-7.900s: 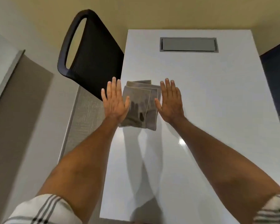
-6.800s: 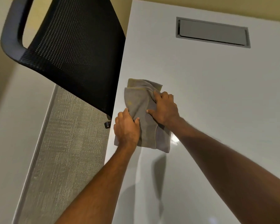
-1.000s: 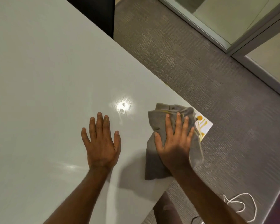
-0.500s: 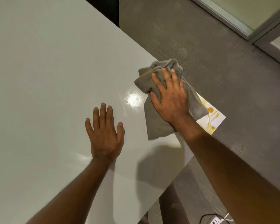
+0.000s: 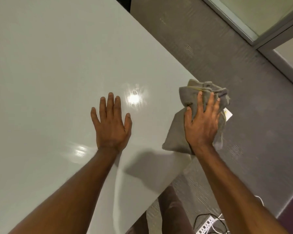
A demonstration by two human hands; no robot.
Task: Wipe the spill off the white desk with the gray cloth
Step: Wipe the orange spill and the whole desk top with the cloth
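The gray cloth lies bunched over the right corner of the white desk. My right hand presses flat on top of it, fingers spread, gripping its folds. Only a small sliver of the desk corner with yellow-orange spill shows past the cloth's right edge; the rest of the spill is hidden under the cloth. My left hand rests flat and open on the bare desk, well to the left of the cloth, holding nothing.
The desk edge runs diagonally from top centre down to the lower right. Beyond it is gray carpet. A glass partition frame stands at the top right. A power strip with cables lies on the floor at the bottom.
My right hand has slid the cloth toward the desk corner, covering most of the yellow spill that showed half a second ago. My left hand has stayed flat on the desk.
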